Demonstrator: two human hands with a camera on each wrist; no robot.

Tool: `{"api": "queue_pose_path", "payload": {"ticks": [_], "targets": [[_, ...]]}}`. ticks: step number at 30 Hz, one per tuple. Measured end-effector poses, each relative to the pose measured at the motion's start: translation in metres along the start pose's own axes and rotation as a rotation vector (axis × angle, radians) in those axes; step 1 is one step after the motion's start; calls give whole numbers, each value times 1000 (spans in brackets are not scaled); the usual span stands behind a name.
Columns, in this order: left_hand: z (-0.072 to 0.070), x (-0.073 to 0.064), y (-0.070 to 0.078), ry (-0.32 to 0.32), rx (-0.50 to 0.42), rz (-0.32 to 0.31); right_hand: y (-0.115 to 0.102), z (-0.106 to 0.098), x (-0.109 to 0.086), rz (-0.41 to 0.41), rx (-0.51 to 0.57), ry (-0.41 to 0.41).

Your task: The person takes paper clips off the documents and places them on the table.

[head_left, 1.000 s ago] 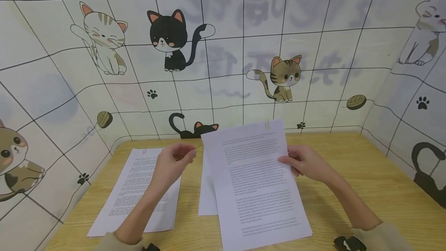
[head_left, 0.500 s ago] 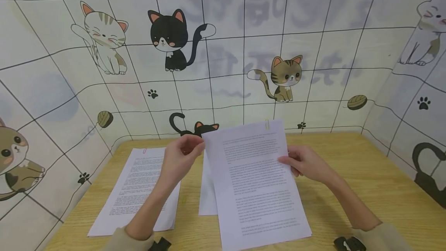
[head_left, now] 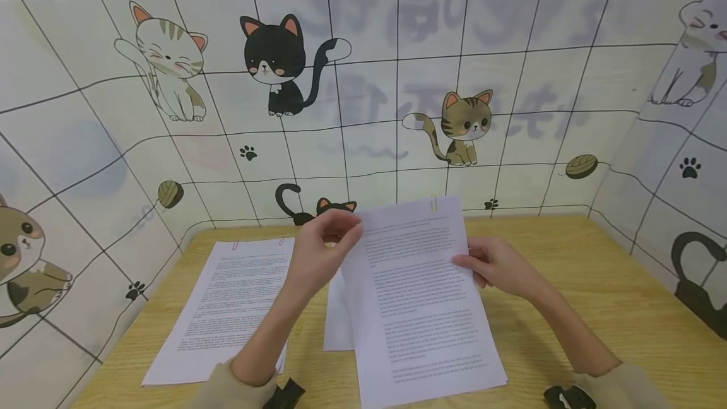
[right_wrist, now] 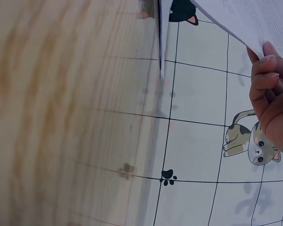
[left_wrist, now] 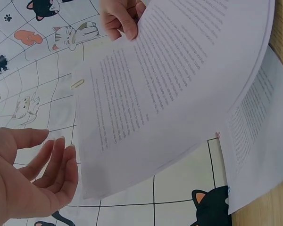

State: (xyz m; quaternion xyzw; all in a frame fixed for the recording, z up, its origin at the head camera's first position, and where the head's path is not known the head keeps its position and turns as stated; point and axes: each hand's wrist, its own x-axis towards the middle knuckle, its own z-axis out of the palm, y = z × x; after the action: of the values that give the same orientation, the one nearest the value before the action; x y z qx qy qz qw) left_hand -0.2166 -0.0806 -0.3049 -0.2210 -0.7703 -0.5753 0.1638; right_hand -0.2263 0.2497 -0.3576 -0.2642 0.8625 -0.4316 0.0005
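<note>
My right hand (head_left: 494,264) pinches the right edge of a printed paper stack (head_left: 423,308), thumb in front, holding it tilted up over the table. A yellow paper clip (head_left: 434,203) sits on its top edge, toward the right corner. In the head view my left hand (head_left: 320,251) is at the stack's upper left corner. The left wrist view shows that hand's loosely curved fingers (left_wrist: 61,176) beside the top edge, thumb apart and no paper between them. Behind the raised stack, partly hidden, lies another white paper (head_left: 339,317).
At the left of the wooden table (head_left: 568,327) lies another printed stack (head_left: 218,314), with a reddish clip (head_left: 235,245) and a second clip (head_left: 281,241) along its top. A tiled-pattern wall (head_left: 375,150) with cartoon cats encloses the back and sides.
My left hand has moved right, from beside the raised stack to its upper left corner, uncovering the second clip on the left stack. The right hand keeps its grip in place.
</note>
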Motion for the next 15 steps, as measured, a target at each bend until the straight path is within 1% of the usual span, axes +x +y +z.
{"api": "queue_pose_path", "payload": {"ticks": [6, 11, 15], "targets": [[14, 5, 4, -1, -25, 82, -1, 0, 0, -7, 5, 1], [25, 10, 6, -10, -36, 110, -1, 1, 0, -5, -1, 4], [34, 14, 7, -1, -20, 138, -1, 1, 0, -5, -1, 3]]}}
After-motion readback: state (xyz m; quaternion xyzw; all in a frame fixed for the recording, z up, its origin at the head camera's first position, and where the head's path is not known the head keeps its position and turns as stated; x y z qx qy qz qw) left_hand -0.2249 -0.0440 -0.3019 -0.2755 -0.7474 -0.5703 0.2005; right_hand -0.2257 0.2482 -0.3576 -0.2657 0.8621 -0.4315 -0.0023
